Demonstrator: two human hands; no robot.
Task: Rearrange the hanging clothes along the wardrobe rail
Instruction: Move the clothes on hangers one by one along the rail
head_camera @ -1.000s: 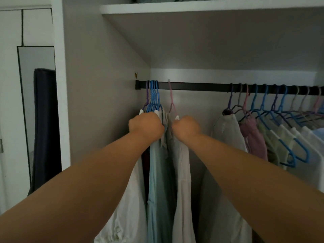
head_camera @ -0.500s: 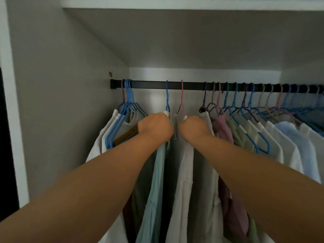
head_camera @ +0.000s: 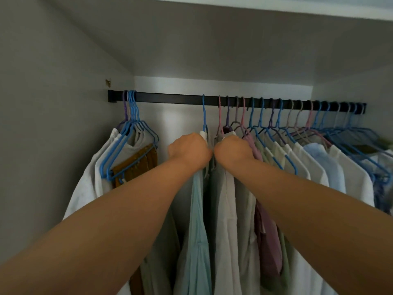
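A black wardrobe rail [head_camera: 170,99] runs across the closet. My left hand [head_camera: 189,151] grips the shoulder of a pale blue garment [head_camera: 198,220] hung on a blue hanger [head_camera: 204,116]. My right hand [head_camera: 232,151] is closed on a pale grey-white garment [head_camera: 225,209] on a pink hanger [head_camera: 220,116]. The two fists almost touch near the rail's middle. A bunch of blue hangers [head_camera: 131,122] with white clothes [head_camera: 89,177] and a brown item [head_camera: 136,162] hangs at the far left. A dense row of shirts [head_camera: 319,162] fills the right.
The grey side wall [head_camera: 53,124] closes the left end and a white shelf [head_camera: 319,9] sits overhead. A bare stretch of rail lies between the left bunch and the blue hanger. A mauve garment [head_camera: 268,231] hangs just right of my right hand.
Both hands have slid their two garments to the right along the rail, away from the left bunch and up against the right-hand row. The view has panned right too.
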